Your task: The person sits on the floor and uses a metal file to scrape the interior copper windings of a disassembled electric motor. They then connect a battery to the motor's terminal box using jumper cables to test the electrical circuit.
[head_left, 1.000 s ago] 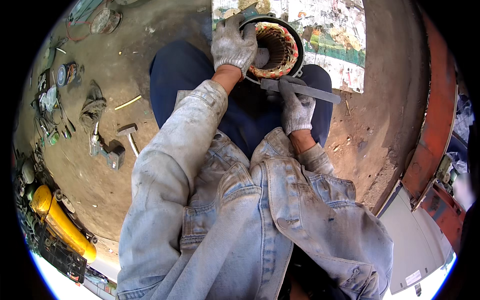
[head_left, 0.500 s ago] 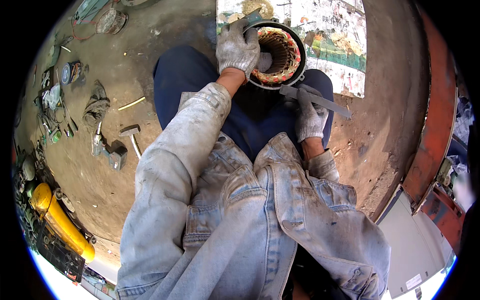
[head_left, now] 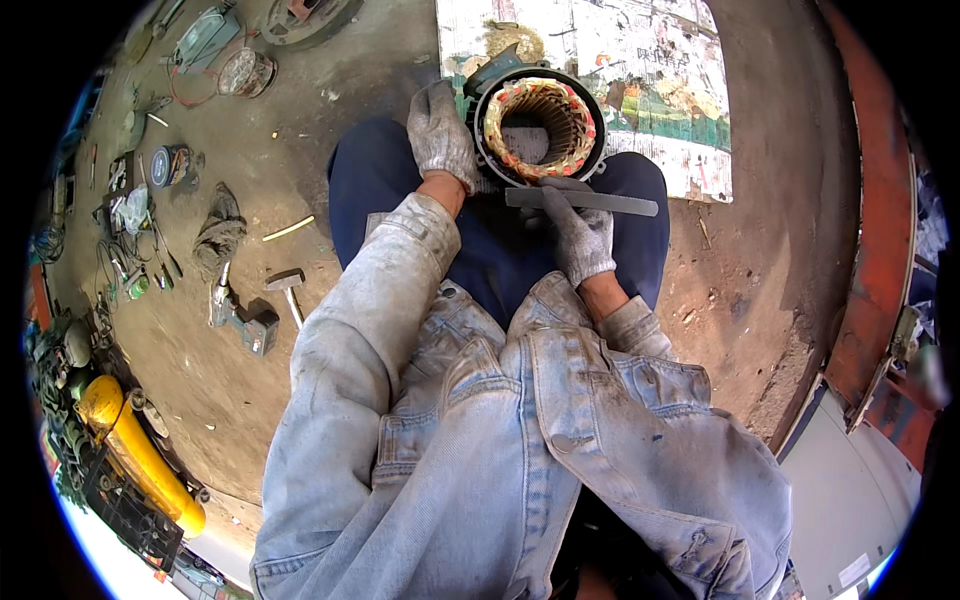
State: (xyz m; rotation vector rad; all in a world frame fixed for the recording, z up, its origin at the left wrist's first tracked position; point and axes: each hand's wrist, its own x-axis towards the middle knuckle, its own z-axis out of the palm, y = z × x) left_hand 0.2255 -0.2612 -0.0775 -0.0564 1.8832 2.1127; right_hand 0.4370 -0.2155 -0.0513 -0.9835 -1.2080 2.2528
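Note:
Between my knees stands a dark green motor housing (head_left: 598, 128), its round mouth facing up. A ring of copper windings with red and yellow bits, the stator (head_left: 573, 143), lines the inside. My left hand (head_left: 441, 140), in a grey knit glove, lies against the housing's left outer side, fingers bent and their tips partly hidden. In my gloved right hand (head_left: 580, 232) is a flat grey metal strip (head_left: 622, 205), gripped near its middle. It lies roughly level, just in front of the housing's near rim. Whether strip and rim touch I cannot tell.
Worn printed cardboard (head_left: 665, 120) lies under and beyond the housing. On the floor at left are a hammer (head_left: 287, 281), a cordless power tool (head_left: 247, 322), a dark rag (head_left: 219, 235), a yellow stick (head_left: 289, 228) and a tin (head_left: 172, 165). A red steel beam (head_left: 872, 230) runs along the right.
My left hand has slid off the housing's rim to its left outer side. My right hand has carried the metal strip leftward, close to the near rim, and levelled it. The view has shifted slightly.

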